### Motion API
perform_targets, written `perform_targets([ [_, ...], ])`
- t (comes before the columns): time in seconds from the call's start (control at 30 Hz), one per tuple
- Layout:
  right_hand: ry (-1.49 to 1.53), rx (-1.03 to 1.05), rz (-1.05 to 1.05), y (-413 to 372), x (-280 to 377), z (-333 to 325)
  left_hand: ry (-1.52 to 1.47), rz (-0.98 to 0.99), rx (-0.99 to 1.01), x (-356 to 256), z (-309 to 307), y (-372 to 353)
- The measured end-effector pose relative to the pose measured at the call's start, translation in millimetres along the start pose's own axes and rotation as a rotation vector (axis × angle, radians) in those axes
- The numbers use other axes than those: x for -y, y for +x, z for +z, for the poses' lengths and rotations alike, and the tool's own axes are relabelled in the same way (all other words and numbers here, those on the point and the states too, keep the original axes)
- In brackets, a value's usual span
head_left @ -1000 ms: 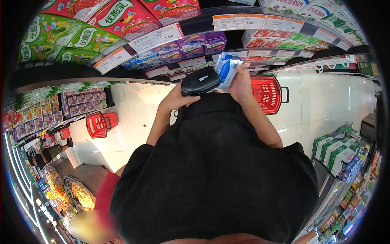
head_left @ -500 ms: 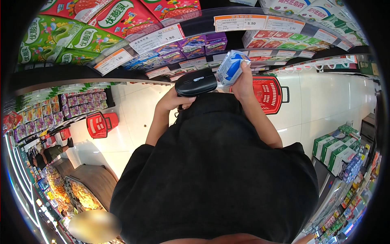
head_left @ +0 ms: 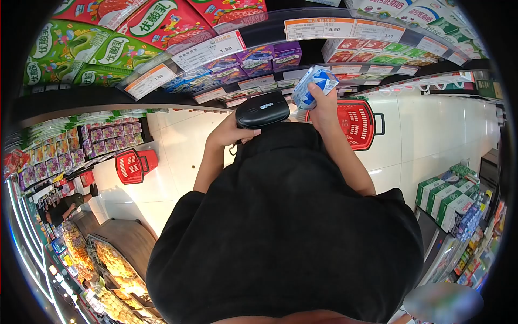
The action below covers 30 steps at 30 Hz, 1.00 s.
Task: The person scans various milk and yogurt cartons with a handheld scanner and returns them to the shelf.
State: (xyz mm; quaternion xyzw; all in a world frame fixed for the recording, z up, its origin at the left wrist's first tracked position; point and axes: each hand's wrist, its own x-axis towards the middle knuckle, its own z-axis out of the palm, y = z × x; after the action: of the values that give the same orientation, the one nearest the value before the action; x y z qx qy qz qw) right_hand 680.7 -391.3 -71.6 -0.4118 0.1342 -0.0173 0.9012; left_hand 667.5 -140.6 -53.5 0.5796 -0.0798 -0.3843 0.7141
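A black rounded device (head_left: pixel 263 109) is gripped in my left hand (head_left: pixel 231 134), with the thumb across its near edge. My right hand (head_left: pixel 325 110) holds a small blue-and-white carton (head_left: pixel 314 87), tilted, with the thumb on its face. The carton is just right of the device, and the two look slightly apart. Both things are in front of my black shirt, below the shelf edge. The shelves above carry red cartons (head_left: pixel 156 21), green cartons (head_left: pixel 65 51) and purple cartons (head_left: pixel 256 62) with price labels (head_left: pixel 319 28).
A red basket (head_left: pixel 353 125) stands on the floor behind my right hand. Another red basket (head_left: pixel 128 166) is at the left. Stacked green-and-white boxes (head_left: pixel 445 200) are at the right, a food display (head_left: pixel 116 259) at the lower left. A person (head_left: pixel 66 208) is at the far left.
The carton has turned and shifted slightly right in my right hand, whose thumb now lies across its face. The device has moved slightly. The person at the far left has changed posture.
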Motion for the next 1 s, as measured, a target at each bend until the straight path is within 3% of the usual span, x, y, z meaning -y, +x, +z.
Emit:
perform_targets([
  [0.53,0.003,0.025,0.037,-2,5,4,-0.013,0.001,-0.034,3,1,-2],
  [0.73,-0.062,-0.053,-0.071,-2,-2,-5,0.034,0.002,-0.042,4,1,0],
  [0.83,-0.645,-0.006,-0.56,-10,25,9,0.055,0.025,-0.044,2,2,0],
  [0.87,-1.021,0.027,-0.89,-4,41,7,0.023,0.062,-0.044,0,4,0],
  [0.93,-1.262,0.111,-1.127,-13,89,33,0.073,0.034,-0.037,-10,7,1],
  [1.0,-1.038,0.054,-1.149,-20,110,58,0.077,0.014,-0.048,-13,9,2],
])
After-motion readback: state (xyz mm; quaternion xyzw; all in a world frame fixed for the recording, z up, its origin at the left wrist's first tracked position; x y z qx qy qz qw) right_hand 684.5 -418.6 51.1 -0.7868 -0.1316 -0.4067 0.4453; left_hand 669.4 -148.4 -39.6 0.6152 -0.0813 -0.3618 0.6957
